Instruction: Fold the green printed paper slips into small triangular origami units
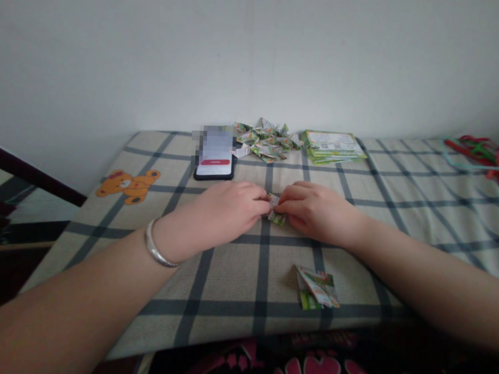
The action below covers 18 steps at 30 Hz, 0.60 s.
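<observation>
A small piece of folded printed paper (278,217) lies on the checked tablecloth between my hands. My left hand (234,205), with a silver bangle at its wrist, has its fingers closed on the paper's left side. From the other side, my right hand (314,210) grips it with thumb and fingers together. My fingers cover much of the paper, so its full shape is hidden. Nearer the table's front edge rests another folded paper piece (318,288), green, white and orange, with a slanted flap; neither hand touches it.
At the back, a pile of folded paper pieces (267,141) sits between a phone (213,161) and a stack of green printed sheets (335,145). A bear figure (129,186) is on the cloth at left. Red and green strips (480,152) lie at far right, and a wall (254,56) stands behind.
</observation>
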Tool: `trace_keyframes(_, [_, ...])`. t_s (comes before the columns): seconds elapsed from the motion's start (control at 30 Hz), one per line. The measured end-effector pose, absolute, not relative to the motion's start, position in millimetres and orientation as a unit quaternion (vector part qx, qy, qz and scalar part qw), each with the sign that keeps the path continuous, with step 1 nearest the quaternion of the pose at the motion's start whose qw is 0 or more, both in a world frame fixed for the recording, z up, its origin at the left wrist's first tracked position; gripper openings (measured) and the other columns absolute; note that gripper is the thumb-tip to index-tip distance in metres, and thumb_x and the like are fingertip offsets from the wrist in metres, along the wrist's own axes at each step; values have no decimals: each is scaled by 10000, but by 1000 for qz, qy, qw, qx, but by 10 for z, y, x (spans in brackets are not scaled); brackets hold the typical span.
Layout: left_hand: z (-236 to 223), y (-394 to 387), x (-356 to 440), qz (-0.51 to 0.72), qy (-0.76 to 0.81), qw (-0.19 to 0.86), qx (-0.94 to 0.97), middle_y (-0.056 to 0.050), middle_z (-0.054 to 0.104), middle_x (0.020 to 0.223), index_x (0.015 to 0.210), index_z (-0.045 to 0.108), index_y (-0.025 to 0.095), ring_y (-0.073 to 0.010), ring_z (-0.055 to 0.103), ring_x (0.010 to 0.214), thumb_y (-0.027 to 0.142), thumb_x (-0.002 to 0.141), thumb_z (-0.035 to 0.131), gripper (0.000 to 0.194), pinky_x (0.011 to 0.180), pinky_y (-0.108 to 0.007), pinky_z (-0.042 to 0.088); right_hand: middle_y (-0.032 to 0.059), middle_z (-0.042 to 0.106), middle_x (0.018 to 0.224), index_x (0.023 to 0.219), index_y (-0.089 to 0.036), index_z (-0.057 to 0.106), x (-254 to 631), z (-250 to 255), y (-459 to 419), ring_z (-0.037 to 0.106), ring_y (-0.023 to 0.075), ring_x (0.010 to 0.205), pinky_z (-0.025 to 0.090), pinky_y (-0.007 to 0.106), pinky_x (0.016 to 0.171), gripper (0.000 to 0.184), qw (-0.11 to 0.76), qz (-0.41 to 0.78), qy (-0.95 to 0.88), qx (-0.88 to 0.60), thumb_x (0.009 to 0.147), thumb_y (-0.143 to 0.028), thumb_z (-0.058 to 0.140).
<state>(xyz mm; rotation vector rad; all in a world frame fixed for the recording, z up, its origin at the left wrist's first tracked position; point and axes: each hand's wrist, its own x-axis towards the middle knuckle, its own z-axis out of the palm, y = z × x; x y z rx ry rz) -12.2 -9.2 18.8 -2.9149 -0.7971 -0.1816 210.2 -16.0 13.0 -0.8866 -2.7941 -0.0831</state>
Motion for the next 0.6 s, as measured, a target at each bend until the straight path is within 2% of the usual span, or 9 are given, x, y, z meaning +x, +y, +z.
trace_keyframes(0.13, [172,-103,-117,-55,-267,75,-959,-60,643,1008,953,672,192,-241,621,947,205,929,509,165,822,-407,536,59,695,957,950,-171,735,2097,133,-167,617,200,827,449,315,745,207,86,-60,-945,-311,835,-123,569])
trace_keyframes(0.3, [211,-106,-147,-41,-271,40,-961,-49,657,1053,1019,679,203,-224,620,1033,173,931,478,221,915,-407,524,34,703,1027,964,-202,727,2109,148,-196,632,193,845,426,314,721,221,68,-84,-932,-345,841,-144,552])
trace_keyframes(0.6, [295,-108,-162,-19,-272,22,-962,-37,696,1015,1015,705,213,-206,637,1001,181,919,479,247,908,-378,520,23,698,970,952,-215,733,2114,210,-222,634,188,837,407,313,692,231,43,-74,-927,-365,844,-147,540])
